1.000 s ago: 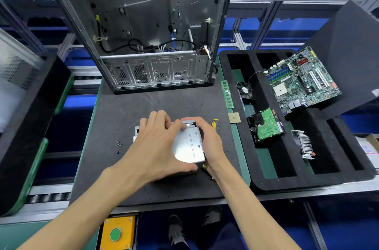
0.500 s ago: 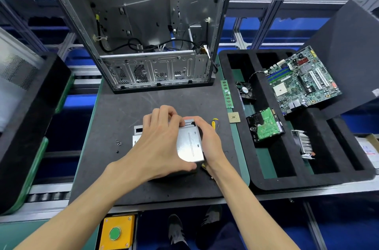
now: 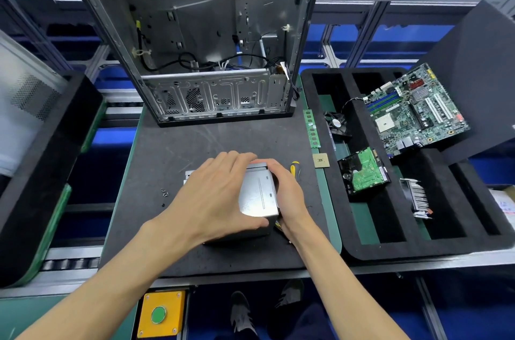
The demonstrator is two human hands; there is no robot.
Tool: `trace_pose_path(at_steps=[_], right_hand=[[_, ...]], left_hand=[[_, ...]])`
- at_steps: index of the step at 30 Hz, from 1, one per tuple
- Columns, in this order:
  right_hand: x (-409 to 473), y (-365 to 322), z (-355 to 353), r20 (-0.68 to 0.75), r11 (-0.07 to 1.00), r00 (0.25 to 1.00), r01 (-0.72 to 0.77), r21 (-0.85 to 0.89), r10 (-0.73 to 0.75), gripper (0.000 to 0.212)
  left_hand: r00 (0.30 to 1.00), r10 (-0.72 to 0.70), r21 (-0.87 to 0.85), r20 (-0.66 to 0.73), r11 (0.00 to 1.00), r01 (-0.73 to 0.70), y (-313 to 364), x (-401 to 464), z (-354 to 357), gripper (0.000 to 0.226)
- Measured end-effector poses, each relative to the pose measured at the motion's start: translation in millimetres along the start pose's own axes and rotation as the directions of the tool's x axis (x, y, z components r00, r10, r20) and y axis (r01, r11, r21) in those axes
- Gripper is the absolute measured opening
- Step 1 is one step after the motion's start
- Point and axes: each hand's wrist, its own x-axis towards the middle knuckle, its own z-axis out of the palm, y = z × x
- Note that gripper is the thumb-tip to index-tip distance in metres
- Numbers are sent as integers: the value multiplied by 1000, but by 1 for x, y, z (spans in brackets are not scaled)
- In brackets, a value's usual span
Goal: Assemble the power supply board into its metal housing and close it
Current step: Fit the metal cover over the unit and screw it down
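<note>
The silver metal power supply housing (image 3: pixel 259 194) lies on the dark mat (image 3: pixel 172 150) in front of me. My left hand (image 3: pixel 214 197) lies over its lid, fingers reaching the far edge and thumb hooked at the near corner. The right side of the housing is gripped by my right hand (image 3: pixel 288 192), whose fingers curl over the far right corner. The board inside is hidden. Yellow wires (image 3: pixel 277 224) peek out at the near right corner. A yellow-handled screwdriver (image 3: pixel 294 168) lies just right of my right hand. Loose screws (image 3: pixel 165 192) sit on the mat to the left.
An open computer case (image 3: pixel 211 33) stands upright at the mat's far edge. A black foam tray (image 3: pixel 390 245) on the right holds a motherboard (image 3: pixel 415 111), hard drive (image 3: pixel 365 172), fan (image 3: pixel 337 122) and heatsink (image 3: pixel 416 196). A RAM stick (image 3: pixel 313 128) and a CPU (image 3: pixel 321 160) lie beside the tray.
My left hand has shifted slightly right and away across the lid. The right hand and the housing stay where they were.
</note>
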Motion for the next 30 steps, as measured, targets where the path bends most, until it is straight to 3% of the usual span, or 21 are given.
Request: trace_pose_path(at_steps=[10,15,19,22,26,30], right_hand=[[0,1,-2,25,999,999,30,-34,-29,35],[-10,11,-13,122,966,971,219,-135,-204,42],[-16,19,-18,216,922,950,280,-266,-226,94],[-14,24,-23,248,900,943,296,-321,-222,109],[-10,27,-30,239,855,930,354,-378,-280,107],[-9,30,-30,235,843,915,395,-365,-327,102]], left_hand=[[990,65,-47,-127,996,-72,-7,-1,10,88],[978,67,-62,-197,995,-81,-9,1,13,87],[974,43,-92,-221,994,-65,-8,-1,15,82],[976,51,-76,-214,995,-69,-9,-5,18,78],[987,73,-40,-146,996,-79,-20,-10,19,100],[994,-25,-112,109,993,37,-64,-32,18,140]])
